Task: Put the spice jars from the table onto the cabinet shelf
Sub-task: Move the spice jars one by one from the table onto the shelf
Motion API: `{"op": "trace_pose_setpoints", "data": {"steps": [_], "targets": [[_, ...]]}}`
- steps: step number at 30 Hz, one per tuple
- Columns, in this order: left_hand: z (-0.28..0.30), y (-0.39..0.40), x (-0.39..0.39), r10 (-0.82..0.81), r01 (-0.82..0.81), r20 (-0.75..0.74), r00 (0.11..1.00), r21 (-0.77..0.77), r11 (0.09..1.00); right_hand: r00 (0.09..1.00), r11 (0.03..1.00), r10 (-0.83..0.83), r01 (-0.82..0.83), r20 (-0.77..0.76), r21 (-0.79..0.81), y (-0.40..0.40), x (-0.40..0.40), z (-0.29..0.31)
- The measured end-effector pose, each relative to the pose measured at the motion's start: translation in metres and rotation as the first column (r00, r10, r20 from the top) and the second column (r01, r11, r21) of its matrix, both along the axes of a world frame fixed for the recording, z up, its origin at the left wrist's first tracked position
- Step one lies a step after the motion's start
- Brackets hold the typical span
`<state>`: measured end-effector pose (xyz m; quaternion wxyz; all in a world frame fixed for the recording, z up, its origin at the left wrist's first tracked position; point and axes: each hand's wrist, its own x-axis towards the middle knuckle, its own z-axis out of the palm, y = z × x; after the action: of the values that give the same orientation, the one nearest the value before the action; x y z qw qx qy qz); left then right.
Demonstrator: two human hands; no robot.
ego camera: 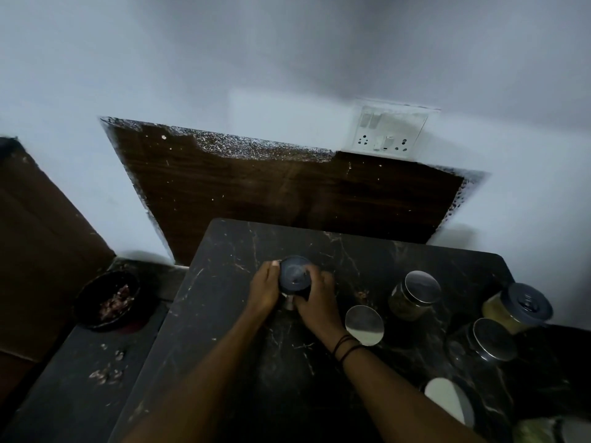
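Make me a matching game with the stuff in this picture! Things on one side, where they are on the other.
Things:
1. jar with dark lid
2. bowl
3. socket plate
4. jar with yellow filling

Places:
A. on the wall
B. between both hands
C. near the table's right edge
D. on the low surface left of the table

Pairs: 1-B, 2-D, 3-A, 4-C

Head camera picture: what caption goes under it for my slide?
Both hands, left and right, grip one jar on the dark table.

Single head view — looking steeply down, close over the dark table.
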<state>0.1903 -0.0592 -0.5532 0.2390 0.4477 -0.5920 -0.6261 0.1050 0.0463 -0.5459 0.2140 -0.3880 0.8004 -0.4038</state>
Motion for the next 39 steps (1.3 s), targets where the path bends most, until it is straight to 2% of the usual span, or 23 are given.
{"op": "trace_pose_setpoints", "data": {"steps": [1, 3, 7, 10, 14, 16, 19, 24, 26, 28, 30, 32, 35, 39], "targets": [[0.008, -0.002, 0.002, 0.031, -0.030, -0.036, 0.999, 0.034, 0.999, 1.000, 0.998, -0.002, 0.003, 0.025, -0.066, 0.000, -0.004, 0.004], [0.020, -0.004, 0.005, 0.075, -0.071, -0.080, 0.994, 0.052, 0.996, 0.986, 0.983, -0.004, 0.035, 0.169, -0.178, -0.001, -0.012, 0.013], [0.039, -0.004, 0.012, 0.105, -0.107, -0.122, 0.987, -0.003, 0.994, 0.866, 0.956, 0.003, 0.144, 0.500, -0.255, -0.004, -0.023, 0.029], [0.049, -0.001, 0.014, 0.092, -0.090, -0.202, 0.975, 0.020, 0.996, 0.818, 0.947, 0.036, 0.155, 0.574, -0.281, -0.004, -0.028, 0.033], [0.060, 0.005, 0.019, 0.043, 0.031, -0.317, 0.947, 0.227, 0.973, 0.738, 0.937, 0.070, 0.182, 0.671, -0.298, -0.002, -0.025, 0.035], [0.061, 0.010, 0.024, 0.009, 0.079, -0.323, 0.946, 0.258, 0.963, 0.719, 0.941, 0.029, 0.216, 0.694, -0.263, 0.002, -0.020, 0.038], [0.060, 0.021, 0.027, 0.004, 0.079, -0.312, 0.950, 0.253, 0.964, 0.756, 0.962, -0.045, 0.209, 0.653, -0.176, 0.008, -0.015, 0.037], [0.054, 0.041, 0.021, -0.063, 0.144, -0.298, 0.953, 0.259, 0.955, 0.644, 0.959, 0.078, 0.161, 0.761, -0.235, 0.022, 0.000, 0.037], [0.057, 0.046, 0.023, 0.003, 0.131, -0.363, 0.932, 0.344, 0.930, 0.624, 0.959, 0.081, 0.164, 0.777, -0.231, 0.027, 0.000, 0.035], [0.057, 0.047, 0.027, 0.069, 0.092, -0.389, 0.919, 0.379, 0.921, 0.628, 0.958, 0.060, 0.183, 0.776, -0.222, 0.031, -0.002, 0.035], [0.054, 0.048, 0.031, 0.081, 0.069, -0.383, 0.920, 0.363, 0.929, 0.647, 0.952, 0.008, 0.228, 0.763, -0.204, 0.033, -0.002, 0.036], [0.052, 0.051, 0.034, 0.070, 0.079, -0.380, 0.922, 0.364, 0.928, 0.626, 0.940, -0.015, 0.274, 0.779, -0.202, 0.035, 0.001, 0.037], [0.053, 0.053, 0.036, 0.057, 0.077, -0.368, 0.928, 0.340, 0.937, 0.578, 0.931, 0.012, 0.292, 0.816, -0.221, 0.036, 0.005, 0.039], [0.069, 0.052, 0.035, 0.077, 0.052, -0.400, 0.913, 0.303, 0.952, 0.568, 0.923, 0.101, 0.253, 0.817, -0.290, 0.036, 0.003, 0.052]]}}
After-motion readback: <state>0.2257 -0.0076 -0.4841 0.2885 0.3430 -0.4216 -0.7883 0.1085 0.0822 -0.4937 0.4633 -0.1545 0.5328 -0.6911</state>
